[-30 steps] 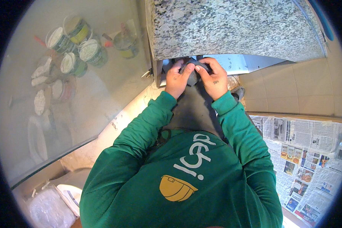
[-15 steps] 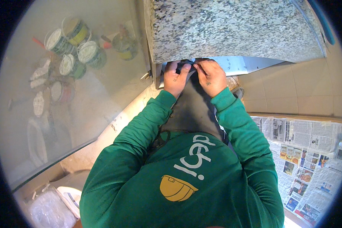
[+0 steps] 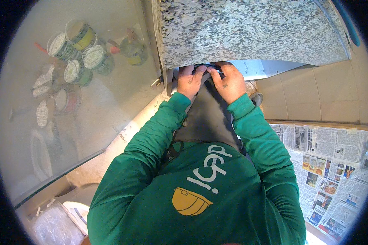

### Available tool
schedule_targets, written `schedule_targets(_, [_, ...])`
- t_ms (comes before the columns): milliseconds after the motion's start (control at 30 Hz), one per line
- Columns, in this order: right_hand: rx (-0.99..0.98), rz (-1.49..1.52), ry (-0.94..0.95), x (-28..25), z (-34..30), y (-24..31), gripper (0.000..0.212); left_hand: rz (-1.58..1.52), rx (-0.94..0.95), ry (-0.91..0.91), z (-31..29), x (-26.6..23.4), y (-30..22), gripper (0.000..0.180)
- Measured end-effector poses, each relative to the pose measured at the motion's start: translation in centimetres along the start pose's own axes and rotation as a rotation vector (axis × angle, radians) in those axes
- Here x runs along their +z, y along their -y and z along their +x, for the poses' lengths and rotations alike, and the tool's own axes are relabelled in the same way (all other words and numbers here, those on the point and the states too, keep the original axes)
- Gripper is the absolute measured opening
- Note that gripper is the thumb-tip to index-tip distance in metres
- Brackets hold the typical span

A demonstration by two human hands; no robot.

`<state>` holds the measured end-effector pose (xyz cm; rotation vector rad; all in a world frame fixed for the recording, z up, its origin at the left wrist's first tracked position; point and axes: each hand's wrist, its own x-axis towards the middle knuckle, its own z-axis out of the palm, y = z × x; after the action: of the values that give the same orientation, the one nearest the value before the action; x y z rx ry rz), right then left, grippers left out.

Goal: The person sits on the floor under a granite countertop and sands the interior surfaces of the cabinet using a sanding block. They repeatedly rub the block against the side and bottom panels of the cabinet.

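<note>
A small, dark, irregular object of unclear material (image 3: 206, 66) sat between the person's two hands, right at the near edge of a broad, speckled grey-white-and-black stone slab (image 3: 253, 32). The left hand (image 3: 189, 83) pinched its left side, the thumb angled inward, while the outer fingers ran up to the slab's edge and were partly hidden there. The right hand (image 3: 230, 83) pinched the other side between thumb and bent fingers, its thumb tip just beside the left thumb. How far the object reached in under the slab could not be told.

The slab's near edge bowed across just above the knuckles, leaving the hands little room upward. Below them, a wedge of room opened between the wrists, over the dark grey fabric on the lap (image 3: 210, 122). To the right of the right hand, a smooth bluish-white panel (image 3: 253, 69) showed under the slab's edge, and past it lay a beige tiled surface (image 3: 315, 94), giving that elbow a wider space. On the left, a large hazy glass pane (image 3: 110, 118) stood near the left forearm, its lower edge slanting down and away from the wrist
</note>
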<state>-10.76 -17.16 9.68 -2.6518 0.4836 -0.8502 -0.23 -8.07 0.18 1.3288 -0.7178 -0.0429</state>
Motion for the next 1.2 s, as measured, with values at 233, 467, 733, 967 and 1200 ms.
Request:
schedule_targets(233, [0.01, 0.009, -0.018, 0.2, -0.1, -0.1, 0.02, 0.135, 0.029, 0.095, 0.2, -0.4, 0.8, 0.047])
schedule_targets(467, [-0.023, 0.039, -0.016, -0.1, 0.1, 0.7, 0.02, 0.039, 0.003, 0.041, 0.1, -0.5, 0.1, 0.043])
schedule_targets(733, [-0.116, 0.035, -0.027, 0.1, 0.5, 1.1, 0.021, 0.099, 0.105, -0.08, -0.1, -0.7, -0.1, 0.036])
schedule_targets(967, [-0.171, 0.024, -0.003, 0.5, 0.7, 1.3, 0.014, 0.098, -0.07, -0.022, -0.3, -1.3, 0.6, 0.034])
schedule_targets(1200, [-0.13, 0.036, -0.023, 0.1, 0.6, 1.6, 0.013, 0.117, 0.055, -0.143, -0.3, 0.0, 0.3, 0.03])
